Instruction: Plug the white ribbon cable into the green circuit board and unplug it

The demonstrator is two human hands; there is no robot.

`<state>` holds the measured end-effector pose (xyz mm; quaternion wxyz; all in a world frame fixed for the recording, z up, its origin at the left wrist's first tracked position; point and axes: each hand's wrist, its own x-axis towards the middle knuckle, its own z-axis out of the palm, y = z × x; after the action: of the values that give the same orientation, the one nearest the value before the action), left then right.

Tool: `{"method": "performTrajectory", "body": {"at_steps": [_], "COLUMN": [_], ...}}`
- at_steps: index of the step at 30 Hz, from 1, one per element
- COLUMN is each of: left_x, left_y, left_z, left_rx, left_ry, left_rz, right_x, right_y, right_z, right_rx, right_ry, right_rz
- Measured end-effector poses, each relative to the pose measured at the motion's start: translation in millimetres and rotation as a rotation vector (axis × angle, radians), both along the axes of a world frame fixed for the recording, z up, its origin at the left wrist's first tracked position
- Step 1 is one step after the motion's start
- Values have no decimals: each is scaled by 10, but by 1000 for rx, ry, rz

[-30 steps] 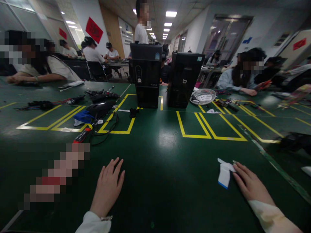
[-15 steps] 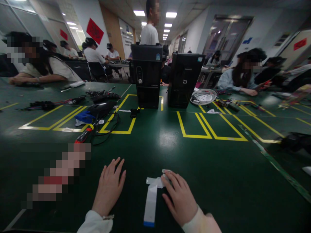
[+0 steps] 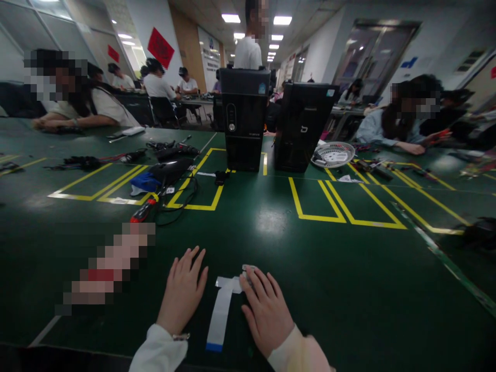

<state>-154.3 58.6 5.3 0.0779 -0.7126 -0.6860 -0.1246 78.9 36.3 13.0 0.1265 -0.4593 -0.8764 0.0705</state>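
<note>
A white flat ribbon cable (image 3: pixel 220 315) with a blue end lies on the green table in front of me, its near strip running toward me and its far part bent sideways. My right hand (image 3: pixel 267 307) rests with fingers spread at the cable's far right end, the fingertips over a small pale end piece (image 3: pixel 248 268) and covering part of it. To the left of the cable, my left hand (image 3: pixel 184 292) lies palm down with its fingers stretched out, apart from the cable and holding nothing.
Two black computer towers (image 3: pixel 243 119) (image 3: pixel 302 126) stand at the back, beside a white round basket (image 3: pixel 333 161). Farther left lie a red-and-black handled tool (image 3: pixel 143 211), a blue item (image 3: pixel 145 182) and dark cables (image 3: pixel 81 163). Several people sit around; one stands behind the towers.
My right hand and the ribbon cable have shifted left, closer to my left hand. The camera view has turned slightly left. My left hand stays nearly in place.
</note>
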Motion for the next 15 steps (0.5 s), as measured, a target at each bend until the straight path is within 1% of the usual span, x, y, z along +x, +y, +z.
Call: {"method": "performTrajectory", "body": {"at_steps": [3, 5, 7, 8, 10, 12, 13, 15], "left_x": [9, 13, 15, 15, 11, 6, 3, -2], "left_y": [-7, -13, -17, -18, -19, -16, -14, -9], "left_z": [12, 24, 34, 37, 37, 32, 29, 23], "left_rx": [-3, -10, -21, -26, -34, -40, -40, -38], "left_ry": [-11, -17, -17, -14, -9, -5, -3, 7], "left_rz": [6, 7, 8, 9, 13, 14, 12, 10], "right_x": [9, 68, 217, 336, 675, 1142, 1414, 1998], "right_y": [7, 22, 72, 113, 219, 326, 365, 393], "right_z": [19, 34, 31, 19, -24, -75, -96, -115], "right_rx": [6, 30, 73, 102, 163, 204, 207, 170], "right_ry": [-2, -5, -8, -9, -14, -49, -86, -194], "right_rz": [17, 16, -20, -59, -168, -323, -426, -700]}}
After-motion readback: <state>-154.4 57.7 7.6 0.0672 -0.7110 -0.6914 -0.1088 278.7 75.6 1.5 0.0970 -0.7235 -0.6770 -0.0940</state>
